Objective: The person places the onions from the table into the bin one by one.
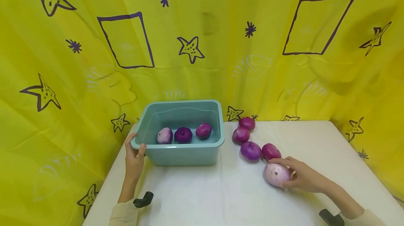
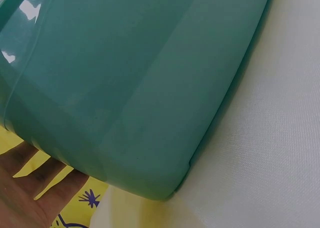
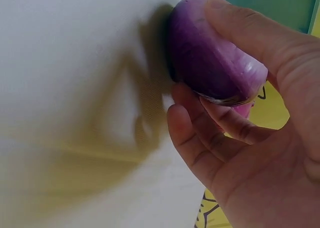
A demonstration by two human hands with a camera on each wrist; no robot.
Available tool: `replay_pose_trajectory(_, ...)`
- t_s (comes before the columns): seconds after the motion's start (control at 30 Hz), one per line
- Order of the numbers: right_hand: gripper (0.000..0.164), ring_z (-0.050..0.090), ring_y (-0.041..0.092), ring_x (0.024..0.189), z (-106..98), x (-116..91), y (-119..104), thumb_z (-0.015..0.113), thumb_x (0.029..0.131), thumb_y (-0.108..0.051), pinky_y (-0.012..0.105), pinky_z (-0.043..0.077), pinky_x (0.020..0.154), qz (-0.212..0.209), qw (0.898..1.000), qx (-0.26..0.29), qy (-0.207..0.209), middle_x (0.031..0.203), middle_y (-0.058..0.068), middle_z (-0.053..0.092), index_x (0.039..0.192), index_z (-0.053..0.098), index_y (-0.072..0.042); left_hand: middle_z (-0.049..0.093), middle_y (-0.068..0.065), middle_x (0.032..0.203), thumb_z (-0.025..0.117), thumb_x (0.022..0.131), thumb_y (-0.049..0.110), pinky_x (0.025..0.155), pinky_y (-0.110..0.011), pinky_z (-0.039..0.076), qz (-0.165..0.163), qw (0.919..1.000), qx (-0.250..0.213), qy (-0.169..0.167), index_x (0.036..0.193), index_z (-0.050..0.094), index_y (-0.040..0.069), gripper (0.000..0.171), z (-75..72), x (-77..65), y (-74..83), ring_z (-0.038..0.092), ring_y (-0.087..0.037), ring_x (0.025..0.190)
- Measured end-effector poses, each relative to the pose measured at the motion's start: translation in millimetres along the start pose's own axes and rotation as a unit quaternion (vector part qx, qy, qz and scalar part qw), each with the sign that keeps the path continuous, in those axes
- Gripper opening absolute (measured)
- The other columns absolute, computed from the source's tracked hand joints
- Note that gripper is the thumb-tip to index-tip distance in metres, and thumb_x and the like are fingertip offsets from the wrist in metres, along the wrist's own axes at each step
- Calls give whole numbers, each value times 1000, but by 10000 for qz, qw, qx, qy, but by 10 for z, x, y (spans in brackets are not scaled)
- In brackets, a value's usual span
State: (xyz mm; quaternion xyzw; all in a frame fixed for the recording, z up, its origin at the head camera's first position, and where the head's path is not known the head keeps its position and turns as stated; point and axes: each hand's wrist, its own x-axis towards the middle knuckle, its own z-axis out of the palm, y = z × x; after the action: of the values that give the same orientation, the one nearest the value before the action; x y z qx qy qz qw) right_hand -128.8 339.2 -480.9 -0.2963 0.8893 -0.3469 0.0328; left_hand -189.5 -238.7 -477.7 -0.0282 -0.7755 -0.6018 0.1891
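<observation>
A pale purple-white onion (image 1: 277, 175) is in my right hand (image 1: 300, 175), thumb on one side and fingers on the other, low over the white table at the right. The right wrist view shows the same onion (image 3: 215, 53) from its darker side, with the thumb laid along it. My left hand (image 1: 134, 152) holds the front left corner of a teal plastic bin (image 1: 183, 156), its thumb at the front rim. From the left wrist, the fingers (image 2: 60, 188) lie against the bin's wall. Inside the bin sit a pale onion (image 1: 165, 136), a dark purple onion (image 1: 183, 135) and a reddish-purple onion (image 1: 203, 130).
Beyond the right hand several more onions form a loose line: a magenta one (image 1: 271, 151), a purple one (image 1: 250, 151) and two reddish ones farther back. A yellow patterned curtain (image 1: 214, 79) hangs behind and beside the white-covered table (image 1: 240, 201).
</observation>
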Motion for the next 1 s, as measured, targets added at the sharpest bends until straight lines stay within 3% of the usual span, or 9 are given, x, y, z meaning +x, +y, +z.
replay_pose_trajectory(0.27, 66, 57, 6, 85, -197, 137, -46, 88, 81, -23, 26, 55, 65, -69, 9989, -377, 288, 105, 1, 58, 140, 60, -18, 28, -20, 160, 51, 106, 22, 109, -70, 34, -52, 9998, -175, -51, 156, 23, 20, 58, -3, -12, 23, 36, -51, 141)
replay_pose_trajectory(0.63, 70, 63, 4, 82, -619, 490, -206, 90, 76, -6, 30, 60, 64, -335, 9934, -446, 999, 126, 20, 63, 138, 58, -4, 29, -23, 159, 51, 106, 20, 110, -66, 33, -97, 9998, -177, -39, 157, 22, 19, 59, -28, -58, -1, 37, -50, 140)
replay_pose_trajectory(0.87, 72, 65, 8, 86, -860, 655, -343, 89, 79, -11, 28, 61, 69, -112, 9912, -487, 1222, 127, 19, 61, 141, 54, -3, 32, -24, 159, 50, 106, 21, 103, -67, 41, 2, 10000, 44, -20, 156, 23, 18, 57, -17, -53, 6, 42, -51, 137)
replay_pose_trajectory(1.0, 74, 66, 10, 86, -988, 727, -395, 88, 79, -8, 27, 61, 70, -41, 9885, -448, 1447, 128, 20, 59, 143, 52, -3, 31, -24, 159, 51, 106, 21, 104, -68, 40, 18, 10000, -32, -46, 156, 22, 18, 58, -17, -43, 16, 40, -53, 137)
